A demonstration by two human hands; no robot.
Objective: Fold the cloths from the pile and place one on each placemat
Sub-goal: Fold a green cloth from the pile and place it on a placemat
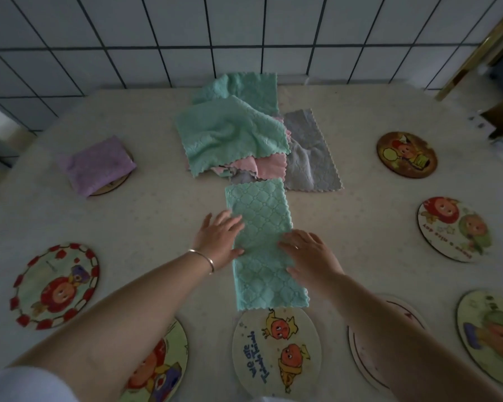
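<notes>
Broadly, a pale speckled table [145, 221] carries round illustrated placemats [55, 285] and a rumpled pile of plush cloths [233, 134] at its far middle. Nearer, a quilted green cloth [262, 216] lies folded into a long strip, scalloped edges aligned. Left hand [219, 237] and right hand [308, 250] press flat, fingers spread, on its sides.

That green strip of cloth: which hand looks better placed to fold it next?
Probably the right hand: it lies flat on the green cloth, while the left hand touches only its edge.
</notes>
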